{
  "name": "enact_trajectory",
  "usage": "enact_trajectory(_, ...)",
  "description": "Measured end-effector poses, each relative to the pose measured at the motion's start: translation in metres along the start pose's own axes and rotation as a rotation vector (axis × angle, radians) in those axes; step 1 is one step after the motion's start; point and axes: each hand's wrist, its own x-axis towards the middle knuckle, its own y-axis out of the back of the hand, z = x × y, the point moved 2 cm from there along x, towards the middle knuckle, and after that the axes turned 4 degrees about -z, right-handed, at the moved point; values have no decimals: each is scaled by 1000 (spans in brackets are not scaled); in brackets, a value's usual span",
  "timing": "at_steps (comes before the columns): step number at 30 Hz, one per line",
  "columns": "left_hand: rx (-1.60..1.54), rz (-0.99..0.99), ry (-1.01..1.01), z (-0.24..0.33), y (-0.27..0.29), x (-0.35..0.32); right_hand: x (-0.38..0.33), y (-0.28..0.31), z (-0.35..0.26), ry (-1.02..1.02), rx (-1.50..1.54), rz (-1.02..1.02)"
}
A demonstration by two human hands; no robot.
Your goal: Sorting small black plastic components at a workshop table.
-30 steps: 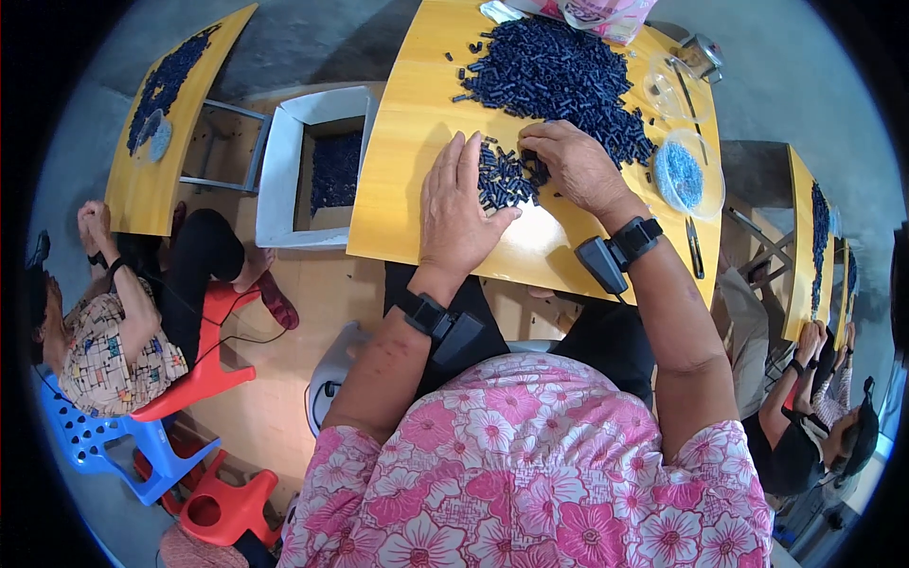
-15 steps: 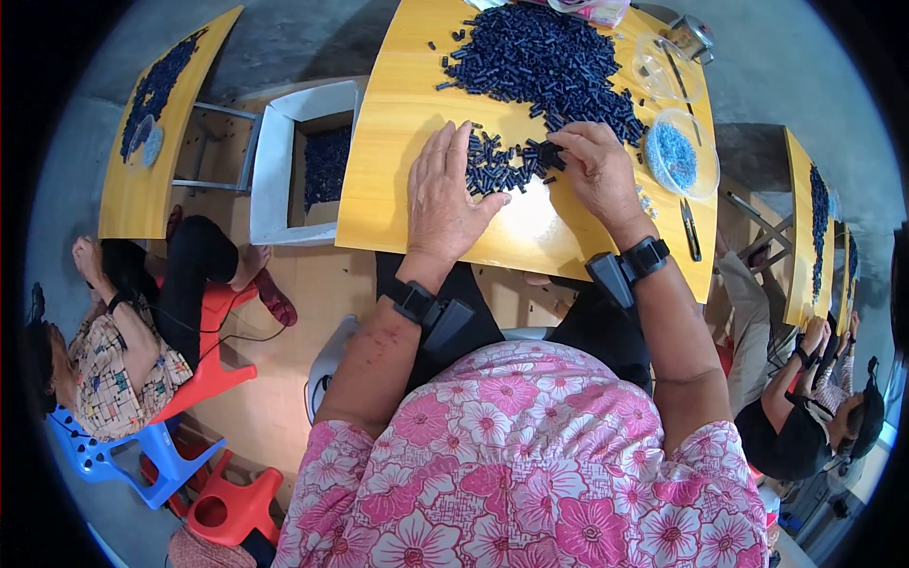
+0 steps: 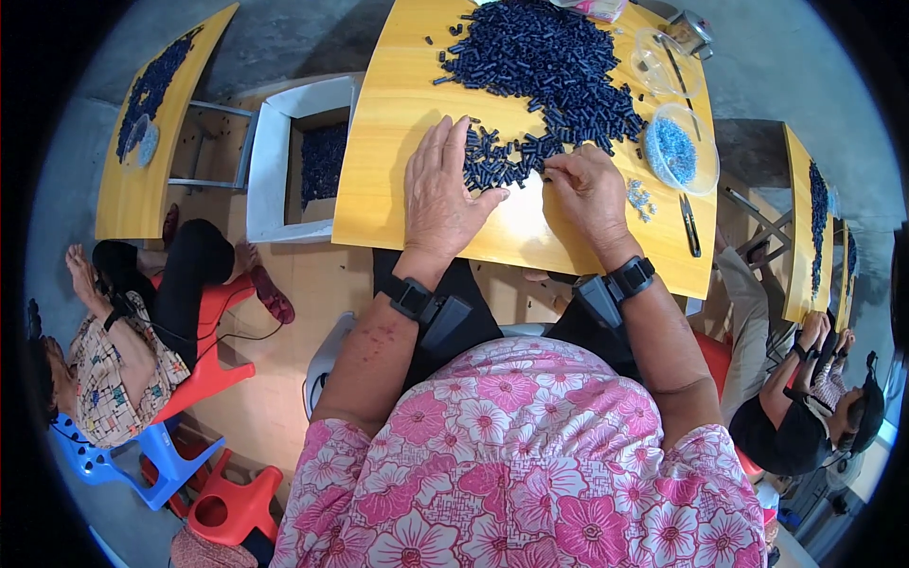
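A big heap of small dark blue tube pieces [image 3: 549, 62] covers the far part of the yellow table [image 3: 388, 142]. My left hand [image 3: 442, 194] lies flat, fingers apart, its edge against a small cluster of the pieces [image 3: 497, 166]. My right hand [image 3: 589, 194] rests beside that cluster, fingertips pinched on pieces at its right edge. Both wrists wear black bands with a dark device.
A clear round bowl of light blue bits [image 3: 677, 151], another clear bowl [image 3: 663, 62], small silver parts [image 3: 641, 197] and black snips [image 3: 689, 222] lie at the right. A white box of blue pieces [image 3: 317, 161] stands left. Other people sit at neighbouring yellow tables [image 3: 156, 114].
Both hands have slid toward me across the table, dragging a small cluster of blue pieces away from the big heap. The view has tilted so the table sits lower.
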Motion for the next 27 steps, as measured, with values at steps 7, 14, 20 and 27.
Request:
enact_trajectory(7,-19,1,3,0,2,1,0,-3,-4,54,-63,-4)
enact_trajectory(14,-32,-4,6,-1,1,0,-2,-5,-8,58,-85,-40)
enact_trajectory(20,-22,1,2,0,1,1,1,-8,-21,120,-79,-76)
enact_trajectory(27,-5,-11,3,1,2,1,5,-3,-18,92,-81,-58)
